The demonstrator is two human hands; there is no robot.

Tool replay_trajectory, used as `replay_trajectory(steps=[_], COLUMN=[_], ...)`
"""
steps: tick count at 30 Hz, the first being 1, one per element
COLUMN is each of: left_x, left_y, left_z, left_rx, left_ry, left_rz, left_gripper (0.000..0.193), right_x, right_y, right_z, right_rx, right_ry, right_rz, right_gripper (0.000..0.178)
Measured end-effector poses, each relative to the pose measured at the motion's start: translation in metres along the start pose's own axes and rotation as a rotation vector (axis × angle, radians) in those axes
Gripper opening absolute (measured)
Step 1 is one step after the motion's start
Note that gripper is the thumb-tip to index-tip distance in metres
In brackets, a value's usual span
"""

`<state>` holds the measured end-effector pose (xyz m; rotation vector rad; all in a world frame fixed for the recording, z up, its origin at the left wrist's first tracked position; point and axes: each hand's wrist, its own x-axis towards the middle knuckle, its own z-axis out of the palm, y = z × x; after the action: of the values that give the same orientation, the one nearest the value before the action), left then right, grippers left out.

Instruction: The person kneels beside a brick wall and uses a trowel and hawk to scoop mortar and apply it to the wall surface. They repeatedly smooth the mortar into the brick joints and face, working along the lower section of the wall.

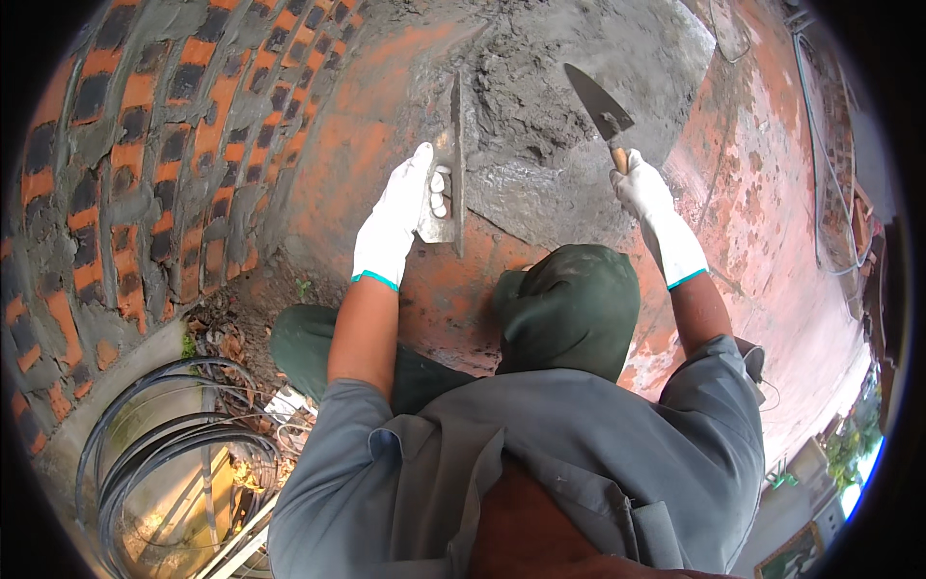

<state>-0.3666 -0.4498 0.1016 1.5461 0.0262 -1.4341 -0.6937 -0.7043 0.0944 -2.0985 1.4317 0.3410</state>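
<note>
My left hand (394,213), in a white glove with a teal cuff, is closed round the grip of a flat plastering trowel (458,159). Its long plate stands nearly on edge, with my fingertips showing beside it. In my right hand (644,189), also gloved in white, is the wooden handle of a pointed trowel (600,104). Its dark blade points up and to the left, over the mortar, with a small lump of mortar near its base. A heap of wet grey mortar (526,87) lies between and beyond the two tools, on a grey-smeared board or sheet (666,77).
A brick wall (145,154) with grey mortar joints rises at left. Black cable coils (135,458) lie at lower left near dry leaves. Reddish floor (772,222) stretches to the right, where a pale hose (820,164) runs. My bent knee (579,304) is below the mortar.
</note>
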Motion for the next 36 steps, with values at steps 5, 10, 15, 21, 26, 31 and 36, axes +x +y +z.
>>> replay_trajectory(steps=[5,10,15,21,26,31,36], left_x=[0.015,0.013,-0.015,-0.073,-0.091,-0.103,-0.152], left_y=[-0.020,-0.033,-0.003,0.026,0.044,0.027,-0.005], left_z=[0.055,0.098,0.087,0.063,0.036,0.022,-0.011], left_rx=[-0.037,-0.075,-0.118,-0.476,-0.456,-0.643,-1.017], left_ry=[-0.125,-0.220,-0.311,-0.347,-0.166,-0.485,-0.770], left_rz=[-0.143,-0.132,-0.098,0.368,0.412,0.610,0.475], left_gripper=[0.054,0.057,0.058,0.063,0.066,0.066,0.059], right_x=[-0.029,-0.049,-0.071,-0.101,-0.151,-0.227,-0.266], right_y=[-0.048,-0.073,-0.080,-0.106,-0.176,-0.260,-0.301], right_z=[0.068,0.081,0.038,-0.045,-0.105,-0.110,-0.088], right_rx=[0.595,1.011,1.102,1.062,0.753,-0.006,0.009], right_ry=[-0.234,-0.357,-0.373,-0.362,-0.248,-0.090,0.031], right_rz=[0.371,0.327,0.217,-0.055,-0.160,-0.250,-0.397], right_gripper=[0.032,0.022,0.021,0.027,0.034,0.035,0.034])
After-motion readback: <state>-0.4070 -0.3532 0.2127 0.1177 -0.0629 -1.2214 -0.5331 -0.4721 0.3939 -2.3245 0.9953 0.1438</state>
